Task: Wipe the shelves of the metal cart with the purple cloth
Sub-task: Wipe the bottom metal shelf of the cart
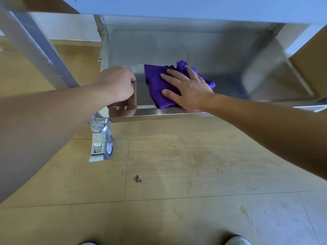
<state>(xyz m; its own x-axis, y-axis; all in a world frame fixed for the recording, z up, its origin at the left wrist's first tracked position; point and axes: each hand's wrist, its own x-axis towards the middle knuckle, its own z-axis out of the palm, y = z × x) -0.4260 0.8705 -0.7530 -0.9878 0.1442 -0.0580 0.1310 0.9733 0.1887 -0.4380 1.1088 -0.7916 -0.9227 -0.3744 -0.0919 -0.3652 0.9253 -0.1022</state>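
- Two shoe tips [237, 240] show at the very bottom edge, toes towards the cart.
- Pale wood-look floor [177, 174] runs from the shoes to the cart, with a small dark mark [137, 179] on one board and a yellowish smear further right.
- One caster wheel [101, 142] in a shiny bracket stands on the floor under the near-left corner of the metal cart [159, 113].
- Both bare forearms reach forward from the person to the bottom shelf [177, 50], one on each side.
- Left hand [117, 84]: at the near-left corner of that shelf, its grip narrow, fingers curled round the corner post [134, 94], knuckles up.
- Right hand [187, 85]: its grip wide, palm down and fingers spread flat, pressing on the purple cloth [155, 80].
- That cloth lies on the bottom shelf, near the front rim and left of the middle; it is flat under the palm and bunched up just beyond the fingertips.
- Beyond the cloth the shelf is dull, scuffed steel with a raised lip all round.
- Overhead, the next shelf up [194, 7] crosses the top of the view.
- Far right, beside the cart, stands a brown cardboard box [309, 64].
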